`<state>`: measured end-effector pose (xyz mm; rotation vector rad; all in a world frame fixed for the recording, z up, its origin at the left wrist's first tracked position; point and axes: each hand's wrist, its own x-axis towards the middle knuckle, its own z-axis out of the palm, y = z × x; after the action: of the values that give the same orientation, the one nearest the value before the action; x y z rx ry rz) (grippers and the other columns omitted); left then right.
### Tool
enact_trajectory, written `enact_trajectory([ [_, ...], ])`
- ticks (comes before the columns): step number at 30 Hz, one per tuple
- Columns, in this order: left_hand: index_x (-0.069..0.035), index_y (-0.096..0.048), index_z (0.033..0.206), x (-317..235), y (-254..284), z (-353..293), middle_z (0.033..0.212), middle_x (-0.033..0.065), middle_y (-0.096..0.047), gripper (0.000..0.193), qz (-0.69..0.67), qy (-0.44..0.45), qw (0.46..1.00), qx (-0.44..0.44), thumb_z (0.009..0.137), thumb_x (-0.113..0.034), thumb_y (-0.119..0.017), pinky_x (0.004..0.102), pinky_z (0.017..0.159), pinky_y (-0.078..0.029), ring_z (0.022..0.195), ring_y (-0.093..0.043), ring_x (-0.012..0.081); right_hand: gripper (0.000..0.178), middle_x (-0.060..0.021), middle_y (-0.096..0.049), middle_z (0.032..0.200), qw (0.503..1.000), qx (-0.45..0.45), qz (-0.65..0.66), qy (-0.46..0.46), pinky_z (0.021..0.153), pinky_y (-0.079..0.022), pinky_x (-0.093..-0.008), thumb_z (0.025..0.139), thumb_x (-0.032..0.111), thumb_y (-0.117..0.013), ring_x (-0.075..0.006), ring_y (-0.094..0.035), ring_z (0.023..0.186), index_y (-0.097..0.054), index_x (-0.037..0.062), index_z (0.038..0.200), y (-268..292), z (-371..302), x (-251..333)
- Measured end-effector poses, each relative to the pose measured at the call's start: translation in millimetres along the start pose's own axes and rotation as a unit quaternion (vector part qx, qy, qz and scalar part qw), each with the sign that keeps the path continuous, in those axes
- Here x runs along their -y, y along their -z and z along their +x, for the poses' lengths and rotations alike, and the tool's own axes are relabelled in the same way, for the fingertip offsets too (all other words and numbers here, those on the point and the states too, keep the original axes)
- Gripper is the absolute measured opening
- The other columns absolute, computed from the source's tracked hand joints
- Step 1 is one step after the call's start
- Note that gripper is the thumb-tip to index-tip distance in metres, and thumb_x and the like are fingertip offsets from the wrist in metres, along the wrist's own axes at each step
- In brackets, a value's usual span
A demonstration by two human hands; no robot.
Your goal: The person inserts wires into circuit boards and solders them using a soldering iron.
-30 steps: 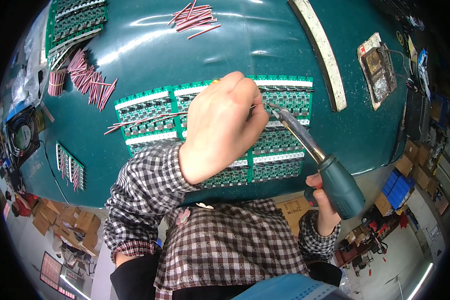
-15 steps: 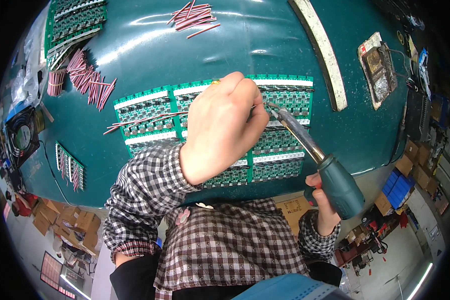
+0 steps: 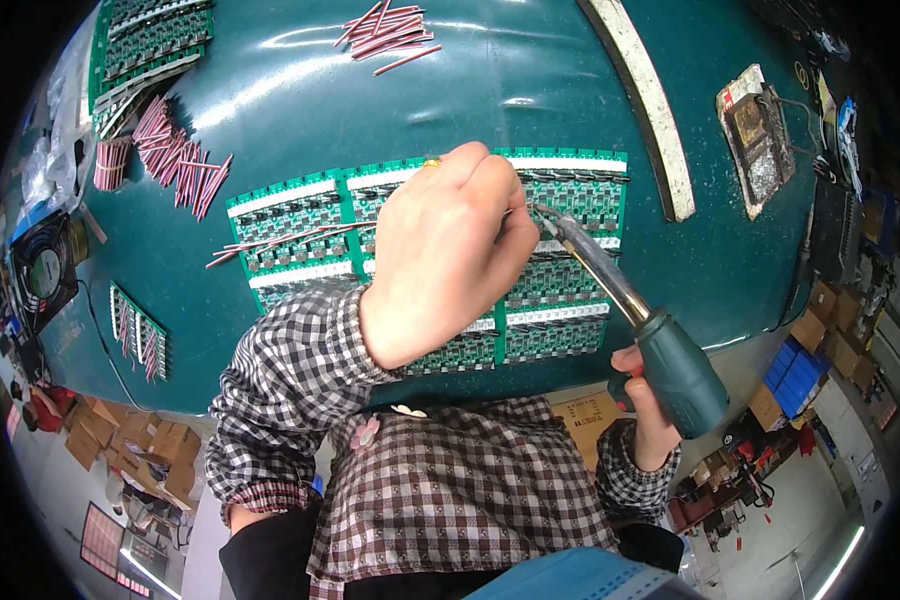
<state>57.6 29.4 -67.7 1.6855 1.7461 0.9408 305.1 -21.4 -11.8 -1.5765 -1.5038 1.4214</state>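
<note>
My left hand (image 3: pixel 450 245) is closed over green circuit boards (image 3: pixel 295 235) laid together on the table. Thin red, white and black wires (image 3: pixel 300 238) stick out on its left side, and a short end shows near its pinched thumb and finger. My right hand (image 3: pixel 652 395) grips the dark green handle of a soldering iron (image 3: pixel 680 375). The metal shaft slants up and left, with its tip at the board beside my left fingertips. Whether the tip touches a wire is too small to tell. My left hand hides the middle of the boards.
Wire bundles (image 3: pixel 165 150) lie at the left, and more loose wires (image 3: pixel 385 35) at the far middle. Stacked boards (image 3: pixel 155 50) stand far left, above a small fan (image 3: pixel 45 270). A pale strip (image 3: pixel 645 110) and a soldering stand (image 3: pixel 755 140) are on the right.
</note>
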Motion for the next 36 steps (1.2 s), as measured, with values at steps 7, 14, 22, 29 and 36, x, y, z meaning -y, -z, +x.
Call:
enact_trajectory([
  [7,-0.006,-0.05,0.067,-0.1,0.3,0.2,0.061,0.0042,-0.043,0.015,0.008,-0.005,1.0,-0.002,0.061,-0.001,-0.063,0.0291,0.047,-0.035,0.052,-0.044,0.0173,0.058,-0.0161,-0.062,0.089,1.0,-0.009,-0.005,0.018,0.072,-0.05,-0.0331,0.067,0.01,-0.075,-0.0218,-0.061,0.08,-0.043,-0.0065,0.112,1.8,-0.8,1.1],
  [14,-0.007,-0.051,0.068,-1.7,1.7,0.4,0.061,0.0044,-0.043,0.014,0.009,0.0,1.0,0.006,0.062,-0.002,-0.062,0.0303,0.048,-0.036,0.053,-0.045,0.0187,0.065,-0.0162,-0.061,0.09,1.0,-0.016,0.006,0.009,0.073,-0.05,-0.0325,0.068,0.015,-0.075,-0.0215,-0.061,0.083,-0.038,-0.0054,0.117,0.5,-3.4,0.7],
  [22,-0.007,-0.052,0.069,-2.0,1.6,-1.1,0.062,0.0047,-0.044,0.013,0.044,-0.007,0.999,0.01,0.063,-0.002,-0.062,0.0315,0.049,-0.037,0.054,-0.046,0.0209,0.067,-0.017,-0.061,0.09,0.998,-0.026,0.051,-0.033,0.074,-0.051,-0.0339,0.068,0.016,-0.075,-0.0225,-0.061,0.083,-0.036,-0.0044,0.118,-2.3,-3.9,-0.7],
  [29,-0.004,-0.048,0.066,-2.8,-0.7,-2.0,0.065,0.0096,-0.046,0.013,0.046,-0.015,0.999,0.004,0.062,-0.003,-0.06,0.0345,0.054,-0.04,0.06,-0.049,0.0266,0.065,-0.0164,-0.061,0.088,1.0,-0.004,0.019,0.02,0.071,-0.051,-0.0342,0.067,0.013,-0.076,-0.0226,-0.061,0.079,-0.038,-0.0045,0.117,1.8,-4.2,-8.4],
  [36,-0.005,-0.047,0.066,-1.5,-3.6,-3.0,0.065,0.0088,-0.045,0.014,0.053,-0.024,0.998,-0.004,0.062,-0.003,-0.06,0.0338,0.054,-0.04,0.06,-0.049,0.0258,0.066,-0.0153,-0.061,0.085,0.999,-0.034,0.027,0.007,0.068,-0.051,-0.0338,0.067,0.015,-0.076,-0.022,-0.061,0.076,-0.038,-0.0046,0.117,-2.7,-5.3,-7.2],
])
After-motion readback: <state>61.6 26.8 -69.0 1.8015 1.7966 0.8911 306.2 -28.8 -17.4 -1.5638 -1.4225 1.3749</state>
